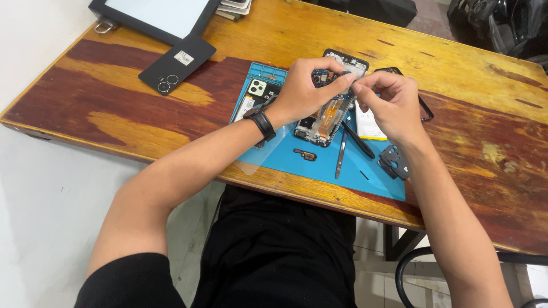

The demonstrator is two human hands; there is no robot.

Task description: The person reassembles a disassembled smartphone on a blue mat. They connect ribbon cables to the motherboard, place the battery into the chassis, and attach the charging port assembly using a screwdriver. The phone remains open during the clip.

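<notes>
the fingers of both hands are pinching together over the upper part of an opened phone, which is lying on a blue mat near the middle of a wooden table. the left hand is resting on the phone's left side; the right hand is meeting it from the right. whatever is being pinched is too small to tell. tweezers are lying just near of the phone.

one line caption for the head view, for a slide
Both hands, left and right, pinch at an opened phone on a blue mat.
</notes>
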